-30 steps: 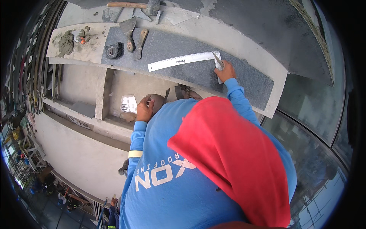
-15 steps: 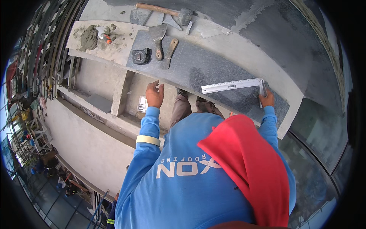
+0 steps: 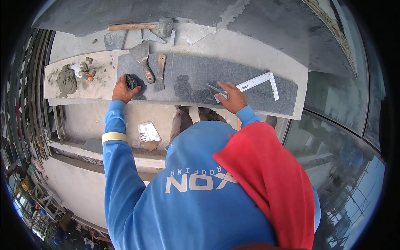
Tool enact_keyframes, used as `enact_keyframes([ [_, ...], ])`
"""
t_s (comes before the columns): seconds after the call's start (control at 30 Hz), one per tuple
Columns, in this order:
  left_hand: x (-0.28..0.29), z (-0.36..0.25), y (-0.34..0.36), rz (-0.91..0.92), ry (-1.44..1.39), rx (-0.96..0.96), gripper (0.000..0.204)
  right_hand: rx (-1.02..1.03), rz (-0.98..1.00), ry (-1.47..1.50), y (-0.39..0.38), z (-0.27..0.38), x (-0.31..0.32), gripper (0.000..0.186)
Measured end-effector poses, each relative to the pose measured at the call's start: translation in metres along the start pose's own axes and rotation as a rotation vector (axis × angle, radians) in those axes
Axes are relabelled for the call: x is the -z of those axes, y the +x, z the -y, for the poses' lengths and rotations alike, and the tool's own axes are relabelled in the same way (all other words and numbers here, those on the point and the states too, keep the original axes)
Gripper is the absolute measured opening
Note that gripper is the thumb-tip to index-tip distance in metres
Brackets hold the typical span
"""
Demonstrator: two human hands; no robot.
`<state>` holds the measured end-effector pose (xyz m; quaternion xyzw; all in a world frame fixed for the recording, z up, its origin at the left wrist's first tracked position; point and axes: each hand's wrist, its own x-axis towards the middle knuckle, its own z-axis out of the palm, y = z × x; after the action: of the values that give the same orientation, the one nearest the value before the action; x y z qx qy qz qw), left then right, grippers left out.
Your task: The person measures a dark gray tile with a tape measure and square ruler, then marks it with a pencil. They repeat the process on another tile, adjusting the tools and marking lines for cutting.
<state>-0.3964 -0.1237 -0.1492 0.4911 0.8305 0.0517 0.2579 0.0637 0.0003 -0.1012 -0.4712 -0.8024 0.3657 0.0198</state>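
My left hand (image 3: 122,90) is closed around a black tape measure (image 3: 134,81) at the near edge of the dark grey stone slab (image 3: 250,102). On the slab's right half lies a metal try square (image 3: 273,85), its blade running left under my right hand (image 3: 234,99). The thumb and fingers of that hand are closed about the blade's end. A thin, pointed, pencil-like piece (image 3: 214,88) sticks out leftward by those fingers; whether they hold it I cannot tell. Between my hands lie a wide scraper (image 3: 143,60) and a narrow putty knife (image 3: 160,71), both with worn handles.
A mallet (image 3: 164,27) with a wooden handle lies behind the slab among stone offcuts (image 3: 114,40). Left of the slab are a heap of mortar (image 3: 66,80) and an orange-handled tool (image 3: 87,76). Glass panels (image 3: 337,98) stand at right; metal bars (image 3: 25,83) at far left.
My left hand has gone from free air to the tape measure. My right hand has moved from the square's short arm to the blade's other end. The square has turned, and the view has shifted.
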Motion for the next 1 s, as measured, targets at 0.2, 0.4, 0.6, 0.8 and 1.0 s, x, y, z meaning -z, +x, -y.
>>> enact_keyframes([
  [0.2,0.000,-0.100,-0.093,0.479,-0.854,-0.324,0.088,-0.101,0.212,0.660,-0.007,0.060,-0.028,0.052],
  [0.4,-0.040,-0.202,-0.081,0.551,-0.747,-0.377,0.097,-0.102,0.146,0.763,0.005,0.037,-0.022,0.052],
  [0.6,-0.065,-0.244,-0.054,0.662,-0.505,-0.563,0.091,-0.269,0.133,1.089,-0.012,-0.016,-0.013,0.047],
  [0.8,-0.076,-0.257,-0.016,0.931,-0.337,-0.526,0.080,-0.429,-0.224,1.251,-0.020,-0.030,-0.040,0.045],
  [1.0,-0.068,-0.191,0.055,0.622,0.004,-0.587,0.065,-0.541,-0.970,1.332,-0.041,-0.072,-0.016,0.040],
])
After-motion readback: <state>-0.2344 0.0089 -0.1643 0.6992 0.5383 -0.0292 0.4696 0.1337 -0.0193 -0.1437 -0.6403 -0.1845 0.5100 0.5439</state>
